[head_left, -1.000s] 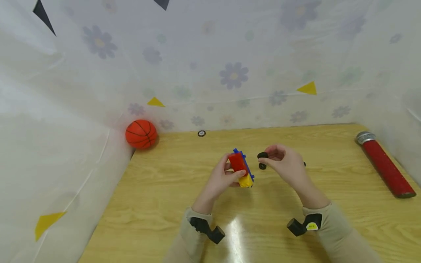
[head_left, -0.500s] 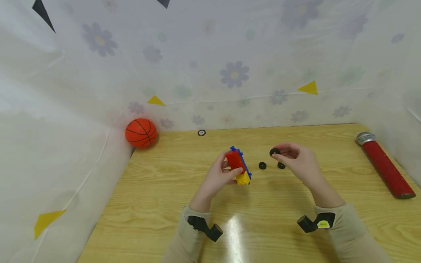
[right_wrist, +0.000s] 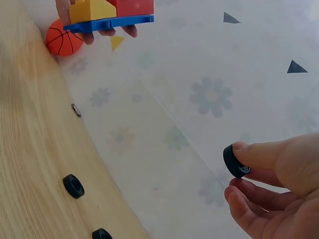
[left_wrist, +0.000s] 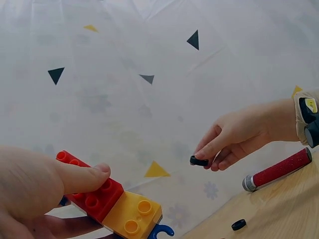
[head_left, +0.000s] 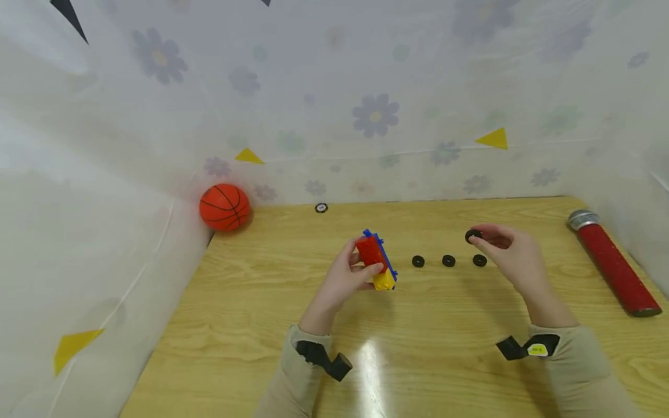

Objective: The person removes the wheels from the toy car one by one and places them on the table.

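Note:
My left hand (head_left: 342,281) grips a toy block car (head_left: 371,251), its thumb across the red block. In the left wrist view a yellow block (left_wrist: 137,213) sits beside the red one, both studded. The blue base (right_wrist: 109,23) under them shows in the right wrist view. Off to the right and above the table, my right hand (head_left: 514,258) pinches a small black wheel (right_wrist: 235,162) between thumb and fingers. Three similar black wheels lie in a row on the table: a left one (head_left: 418,261), a middle one (head_left: 448,260) and a right one (head_left: 479,260).
An orange basketball (head_left: 225,208) rests at the back left corner of the wooden table (head_left: 251,325). A red microphone (head_left: 614,264) lies along the right side. One small round black-and-white disc (head_left: 321,208) is near the back edge, before a flowered curtain (head_left: 334,116).
My right hand has moved right with its wheel, uncovering the wheels on the table behind it. The left hand and toy car have shifted slightly left and up in the head view.

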Demonstrator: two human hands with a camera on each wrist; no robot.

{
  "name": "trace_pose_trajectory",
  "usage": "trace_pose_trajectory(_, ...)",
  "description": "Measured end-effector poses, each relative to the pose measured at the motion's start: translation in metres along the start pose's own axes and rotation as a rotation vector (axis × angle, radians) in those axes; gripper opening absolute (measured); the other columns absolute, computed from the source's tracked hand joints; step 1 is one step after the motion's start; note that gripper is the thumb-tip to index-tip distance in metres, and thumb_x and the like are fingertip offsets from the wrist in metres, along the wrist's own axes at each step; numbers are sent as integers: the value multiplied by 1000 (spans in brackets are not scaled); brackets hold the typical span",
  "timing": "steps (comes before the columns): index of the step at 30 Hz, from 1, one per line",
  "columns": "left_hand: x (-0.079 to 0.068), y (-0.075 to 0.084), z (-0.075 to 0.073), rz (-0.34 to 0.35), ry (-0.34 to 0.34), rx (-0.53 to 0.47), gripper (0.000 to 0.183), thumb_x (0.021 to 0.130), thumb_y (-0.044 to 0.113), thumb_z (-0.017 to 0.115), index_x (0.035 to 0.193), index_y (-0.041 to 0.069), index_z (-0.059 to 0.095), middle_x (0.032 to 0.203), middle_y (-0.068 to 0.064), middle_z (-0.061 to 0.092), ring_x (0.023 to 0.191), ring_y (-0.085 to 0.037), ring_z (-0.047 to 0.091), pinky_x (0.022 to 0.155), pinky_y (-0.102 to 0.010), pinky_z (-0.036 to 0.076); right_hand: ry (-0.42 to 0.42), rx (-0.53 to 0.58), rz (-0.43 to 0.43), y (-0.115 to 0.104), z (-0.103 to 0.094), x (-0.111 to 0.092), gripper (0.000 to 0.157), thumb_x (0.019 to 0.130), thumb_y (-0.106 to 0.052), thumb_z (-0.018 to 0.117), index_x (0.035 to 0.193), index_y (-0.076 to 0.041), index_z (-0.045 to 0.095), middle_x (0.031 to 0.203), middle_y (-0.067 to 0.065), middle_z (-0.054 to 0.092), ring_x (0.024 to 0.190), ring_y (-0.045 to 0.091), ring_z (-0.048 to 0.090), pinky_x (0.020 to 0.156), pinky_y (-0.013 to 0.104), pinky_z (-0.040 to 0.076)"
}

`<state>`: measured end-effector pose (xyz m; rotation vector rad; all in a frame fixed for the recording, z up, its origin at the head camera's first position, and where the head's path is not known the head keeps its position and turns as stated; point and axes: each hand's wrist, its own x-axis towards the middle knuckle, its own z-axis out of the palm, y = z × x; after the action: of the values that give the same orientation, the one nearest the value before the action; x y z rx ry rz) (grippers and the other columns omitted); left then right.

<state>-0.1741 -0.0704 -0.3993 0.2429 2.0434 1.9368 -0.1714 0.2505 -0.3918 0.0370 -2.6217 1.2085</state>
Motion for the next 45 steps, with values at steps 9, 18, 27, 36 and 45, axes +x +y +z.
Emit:
trace_pose_trajectory(9,0,3,0,5,-14,5,69,94,15,68,153,17,31,133,-19,60,111,-33,67,79,-42,61,-43,-69,104,28,-11,6,53,96,-46,61,131,-7,64,118,14,67,84,-21,44,65,10,45)
trace_pose_trajectory(18,-1,2,0,-5,-13,-8,69,95,13,68,153,17,31,134,-20,59,113,-34,66,81,-44,61,-25,-171,87,63,-10,12,44,97,-32,64,126,1,64,109,26,66,97,38,62,60,18,43)
trace_pose_trajectory(27,-1,1,0,-19,-7,-9,73,94,14,68,155,16,28,135,-20,59,113,-32,66,81,-42,61,-47,-200,129,86,-9,16,43,97,-30,63,119,7,62,107,31,66,94,44,62,62,28,46)
trace_pose_trajectory(36,-2,-1,-2,-27,-2,-6,72,94,14,69,155,17,30,135,-19,59,112,-32,66,81,-42,61,-71,-242,162,112,-4,18,39,96,-25,64,114,10,66,102,31,68,87,39,65,63,30,47)
trace_pose_trajectory(45,1,0,-1,-33,-1,-16,76,94,15,69,156,19,27,138,-17,58,115,-32,65,82,-42,61,-50,-277,134,121,-2,22,36,93,-22,67,108,11,68,95,29,70,83,40,65,70,44,47)
